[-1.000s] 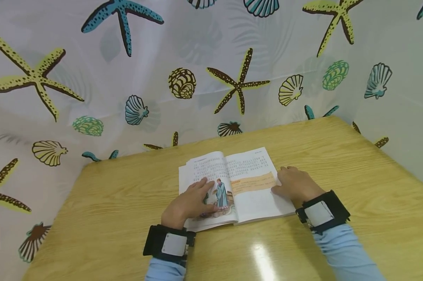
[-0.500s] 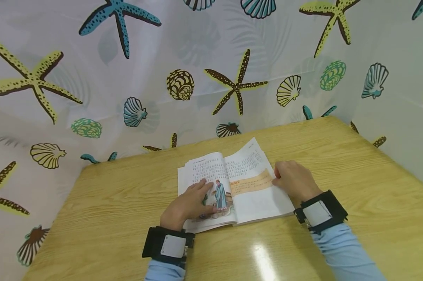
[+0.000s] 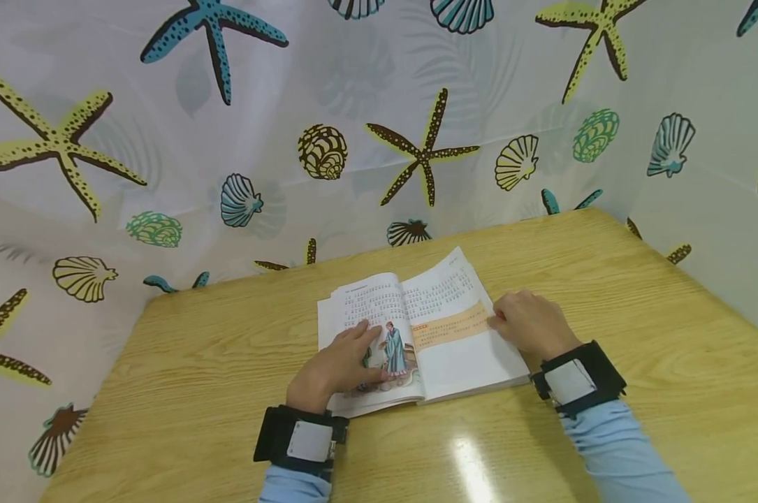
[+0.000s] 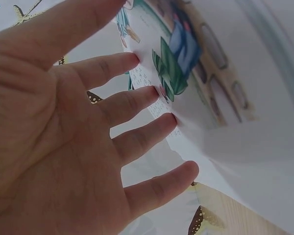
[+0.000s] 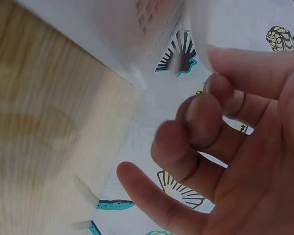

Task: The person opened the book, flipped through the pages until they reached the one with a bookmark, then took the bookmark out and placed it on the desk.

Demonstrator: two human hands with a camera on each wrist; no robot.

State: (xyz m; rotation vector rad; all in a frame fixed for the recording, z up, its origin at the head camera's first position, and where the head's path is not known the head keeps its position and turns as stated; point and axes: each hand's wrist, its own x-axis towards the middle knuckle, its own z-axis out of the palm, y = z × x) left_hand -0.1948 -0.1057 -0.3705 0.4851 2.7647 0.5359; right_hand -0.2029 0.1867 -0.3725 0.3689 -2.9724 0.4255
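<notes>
An open book [image 3: 463, 370] lies on the wooden table, with printed text on both pages and a figure in a blue robe pictured on the left one. My left hand [image 3: 334, 370] rests spread over the lower left page; in the left wrist view its fingertips [image 4: 167, 122] touch the illustrated paper. At the right edge, my right hand [image 3: 536, 325] pinches the right page [image 3: 438, 283] between thumb and curled index finger, and that page's far corner stands raised. The right wrist view shows the right hand's other fingers [image 5: 171, 147] bent, the little finger straighter.
The wooden table [image 3: 215, 349] extends around the book on every side. Behind it and at the right hangs a white cloth [image 3: 366, 77] printed with starfish and shells. Each wrist wears a black band [image 3: 580, 377] above a light blue sleeve.
The right hand's fingers have curled in at the right page's edge, and that page's far corner has risen off the pages below. The left hand stays in place on the left page.
</notes>
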